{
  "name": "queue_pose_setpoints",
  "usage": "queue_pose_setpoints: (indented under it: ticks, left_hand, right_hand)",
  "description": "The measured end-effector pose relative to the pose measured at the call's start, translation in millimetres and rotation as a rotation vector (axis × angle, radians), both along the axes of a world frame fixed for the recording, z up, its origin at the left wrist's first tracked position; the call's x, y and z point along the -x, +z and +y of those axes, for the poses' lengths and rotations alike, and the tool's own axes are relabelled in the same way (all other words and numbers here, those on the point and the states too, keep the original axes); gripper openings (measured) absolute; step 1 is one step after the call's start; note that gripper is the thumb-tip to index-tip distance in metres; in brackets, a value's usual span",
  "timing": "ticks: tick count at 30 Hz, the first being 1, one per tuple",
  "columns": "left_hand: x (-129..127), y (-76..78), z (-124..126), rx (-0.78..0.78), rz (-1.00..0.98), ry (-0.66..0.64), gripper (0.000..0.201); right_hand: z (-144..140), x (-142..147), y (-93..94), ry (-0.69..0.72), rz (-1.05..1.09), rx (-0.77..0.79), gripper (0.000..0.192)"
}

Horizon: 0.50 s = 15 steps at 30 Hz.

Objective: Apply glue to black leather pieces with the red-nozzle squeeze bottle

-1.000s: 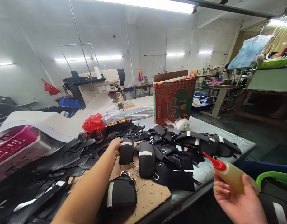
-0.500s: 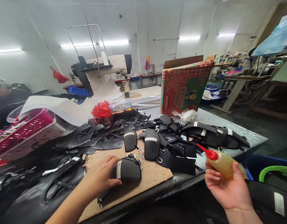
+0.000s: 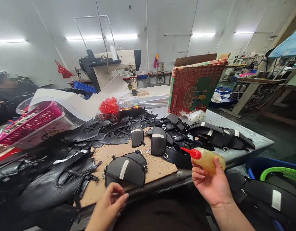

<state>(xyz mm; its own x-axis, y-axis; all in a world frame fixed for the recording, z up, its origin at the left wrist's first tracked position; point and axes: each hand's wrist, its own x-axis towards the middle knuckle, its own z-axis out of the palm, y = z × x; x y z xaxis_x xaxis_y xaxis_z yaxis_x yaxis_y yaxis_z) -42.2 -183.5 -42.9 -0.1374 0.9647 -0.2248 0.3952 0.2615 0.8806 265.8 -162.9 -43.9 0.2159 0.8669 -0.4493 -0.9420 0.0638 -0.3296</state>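
Note:
A squeeze bottle (image 3: 207,159) of yellowish liquid, with a red nozzle pointing left, lies in my right hand (image 3: 210,183), whose fingers wrap round it. My left hand (image 3: 110,203) is just below the front edge of a curved black leather-like piece (image 3: 134,170). Its fingers are bent, with a gap between thumb and forefinger, and nothing shows in them. That piece has a pale strip across it and metal rings at its edges; it lies on a brown board (image 3: 160,168). Two similar strip-marked pieces, one of them a black flap (image 3: 159,146), lie behind it.
Black leather-like parts (image 3: 49,186) are heaped at the left. More strip-marked pieces (image 3: 214,134) lie at the right. Behind stand a red carton (image 3: 193,86), a sewing machine (image 3: 124,61) and a pink basket (image 3: 39,118). A green basket (image 3: 278,171) sits low right. Another person is at far left.
My left hand has come off the black piece toward me, and the piece now lies turned, more of it showing. My right hand has moved left with the bottle. The view has shifted slightly.

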Motion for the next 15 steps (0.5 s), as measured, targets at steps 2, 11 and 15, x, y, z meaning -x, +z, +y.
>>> queue_pose_setpoints:
  ticks: [2, 11, 15]
  left_hand:
    - [-18, -1.6, -2, 0.211, -0.389, 0.04, 0.033]
    - [-69, 10.1, 37, 0.285, -0.817, 0.214, 0.006]
    - [-67, 6.5, 31, 0.176, -0.888, 0.13, 0.009]
  right_hand:
    - [0, 6, 2.9, 0.028, -0.011, -0.033, 0.067]
    - [-8, 21, 3.4, 0.124, -0.317, -0.287, 0.051]
    - [-11, 8, -9.8, 0.105, -0.629, -0.446, 0.047]
